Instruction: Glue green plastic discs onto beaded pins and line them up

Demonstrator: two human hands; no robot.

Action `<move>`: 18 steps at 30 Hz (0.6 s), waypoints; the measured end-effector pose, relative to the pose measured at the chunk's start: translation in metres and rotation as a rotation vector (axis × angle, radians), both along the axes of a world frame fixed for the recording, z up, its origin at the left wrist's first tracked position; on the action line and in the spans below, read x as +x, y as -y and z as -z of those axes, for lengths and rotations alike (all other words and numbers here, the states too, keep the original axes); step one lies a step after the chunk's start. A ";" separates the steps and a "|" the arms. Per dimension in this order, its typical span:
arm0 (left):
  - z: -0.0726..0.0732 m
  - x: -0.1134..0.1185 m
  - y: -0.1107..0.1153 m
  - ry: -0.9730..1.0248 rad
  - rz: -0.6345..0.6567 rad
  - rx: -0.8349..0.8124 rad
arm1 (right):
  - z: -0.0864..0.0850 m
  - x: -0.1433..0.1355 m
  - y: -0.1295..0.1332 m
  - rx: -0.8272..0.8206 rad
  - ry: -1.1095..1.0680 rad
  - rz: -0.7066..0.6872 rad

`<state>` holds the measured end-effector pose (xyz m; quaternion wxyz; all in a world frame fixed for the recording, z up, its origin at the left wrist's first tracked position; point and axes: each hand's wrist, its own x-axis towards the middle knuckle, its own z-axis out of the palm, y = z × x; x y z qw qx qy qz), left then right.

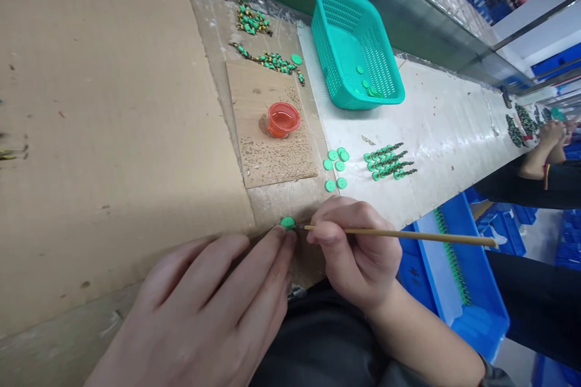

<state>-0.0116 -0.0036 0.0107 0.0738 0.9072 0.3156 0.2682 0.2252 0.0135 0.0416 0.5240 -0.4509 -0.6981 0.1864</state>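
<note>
My left hand point(218, 302) lies low at the table's near edge, its thumb and fingertips pressed together on a small green disc point(287, 223). In my right hand point(354, 248) is a thin wooden stick point(422, 235), pinched between thumb and fingers. The stick's narrow tip points left and reaches the disc's right side; whether it touches cannot be made out. Several loose green discs point(339, 165) with small holes lie just beyond my right hand. A small red cup point(284, 120) of clear liquid stands on a cardboard piece point(267, 163) speckled with wet spots.
A teal basket point(336, 72) holding a few green discs stands at the back. Dark twisted pieces on green discs point(388, 161) form rows at right. Green-and-black pieces point(254, 20) lie in piles behind the cup. Blue bins point(481, 314) and another person's arm point(538, 160) are at right.
</note>
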 end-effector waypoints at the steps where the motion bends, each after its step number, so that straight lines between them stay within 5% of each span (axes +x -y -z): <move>1: 0.000 0.000 0.000 0.015 -0.017 -0.005 | 0.000 0.000 0.000 0.002 -0.003 0.002; 10: 0.002 0.003 -0.001 0.031 -0.042 -0.016 | -0.013 0.005 -0.007 -0.007 -0.033 0.036; 14: 0.003 0.006 -0.005 0.072 -0.041 0.032 | -0.038 0.009 -0.053 0.022 0.021 0.132; 18: 0.004 0.013 -0.012 0.119 -0.052 0.088 | -0.047 0.009 -0.110 -0.048 0.108 0.074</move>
